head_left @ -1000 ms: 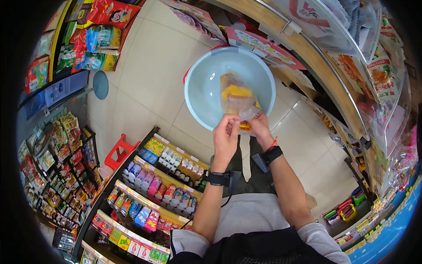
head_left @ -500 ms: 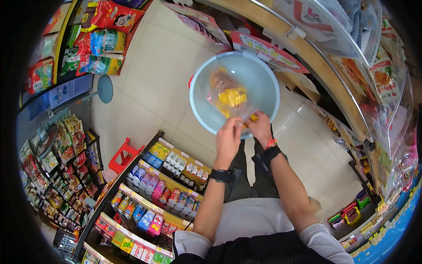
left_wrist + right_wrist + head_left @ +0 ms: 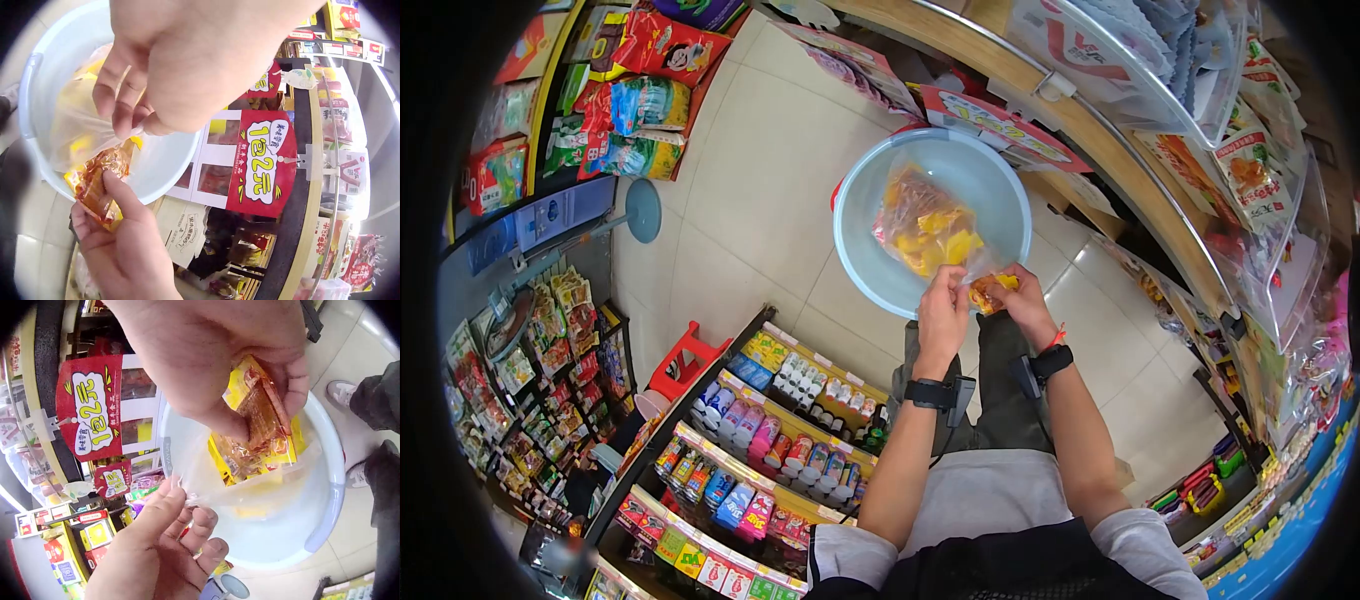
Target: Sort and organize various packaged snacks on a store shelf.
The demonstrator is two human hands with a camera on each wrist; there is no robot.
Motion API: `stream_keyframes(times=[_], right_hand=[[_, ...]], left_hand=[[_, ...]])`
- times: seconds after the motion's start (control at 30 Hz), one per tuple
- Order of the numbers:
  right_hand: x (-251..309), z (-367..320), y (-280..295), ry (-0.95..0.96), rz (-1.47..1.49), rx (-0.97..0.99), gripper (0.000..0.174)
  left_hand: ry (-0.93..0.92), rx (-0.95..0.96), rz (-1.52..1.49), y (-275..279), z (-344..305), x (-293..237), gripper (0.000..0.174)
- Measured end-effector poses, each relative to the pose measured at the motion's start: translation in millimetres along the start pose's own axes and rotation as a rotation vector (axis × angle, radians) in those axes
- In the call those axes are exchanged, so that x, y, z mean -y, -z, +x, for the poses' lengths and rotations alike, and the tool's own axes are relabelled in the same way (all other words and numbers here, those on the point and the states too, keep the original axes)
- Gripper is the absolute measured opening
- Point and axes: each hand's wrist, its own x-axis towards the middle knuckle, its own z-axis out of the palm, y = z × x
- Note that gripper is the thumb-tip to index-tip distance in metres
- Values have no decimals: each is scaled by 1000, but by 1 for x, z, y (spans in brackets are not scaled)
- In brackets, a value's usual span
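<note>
Head view, left hand (image 3: 945,305): fingertips pinched together on the gathered mouth of the clear bag (image 3: 925,230), just over the near rim of the basin (image 3: 990,185).
Head view, right hand (image 3: 1022,298): fingers curled round a snack packet (image 3: 988,290), just beside the bag's mouth and outside the basin's near edge.
Head view, room: open floor tiles (image 3: 740,180) lie to the left. The drinks shelf (image 3: 780,420) stands close below the forearms, and the curved counter (image 3: 1040,110) runs just behind the basin.
Head view, materials: the basin is round, smooth, pale blue plastic. The bag is thin crinkled film with yellow and orange packets showing through.

Left wrist view, left hand (image 3: 187,69): thumb and forefingers nip the twisted film of the clear bag (image 3: 75,125).
Left wrist view, snack packet (image 3: 100,181): glossy orange and yellow foil, held between the right hand's (image 3: 125,256) thumb and fingers, touching the bag at the basin's (image 3: 169,162) rim.
Left wrist view, edge: a red price sign (image 3: 262,162) hangs just behind the basin.

Right wrist view, right hand (image 3: 212,356): thumb and fingers clamp the snack packet (image 3: 262,419) above the bag.
Right wrist view, clear bag (image 3: 262,487): stretched across the basin, its corner pinched by the left hand (image 3: 162,544).
Right wrist view, basin rim (image 3: 331,506): thick and rounded.
</note>
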Motion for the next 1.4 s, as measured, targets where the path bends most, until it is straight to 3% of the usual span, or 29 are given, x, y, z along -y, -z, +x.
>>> stream_keyframes(times=[0.1,0.33,0.5,0.63,0.77,0.87,0.9,1.0,1.13,1.27,1.4], right_hand=[[0,-9,13,-37,67,-48,31],[-5,-31,42,-169,172,44,35],[16,-68,61,-174,262,5,31],[20,-107,70,-80,318,58,27],[45,-162,56,0,422,68,26],[78,-212,28,112,467,128,25],[92,-228,15,154,461,136,24],[114,-269,-12,262,373,116,24],[139,-324,-50,419,326,-113,25],[141,-355,-53,652,217,-242,20],[128,-380,-32,576,395,-179,17]], left_hand=[[0,25,9,-7,-1,-1,23],[51,38,5,-12,-1,-9,26],[-72,28,82,0,-11,-16,28],[-125,183,162,36,-35,-38,31],[-162,497,73,66,-72,-42,43],[-16,683,-359,84,-106,-77,49],[-55,746,-589,85,-116,-72,53],[-210,694,-651,102,-138,-82,51],[-223,695,-763,141,-159,-118,42],[-255,670,-810,166,-182,-135,45],[-249,758,-758,186,-190,-139,47]])
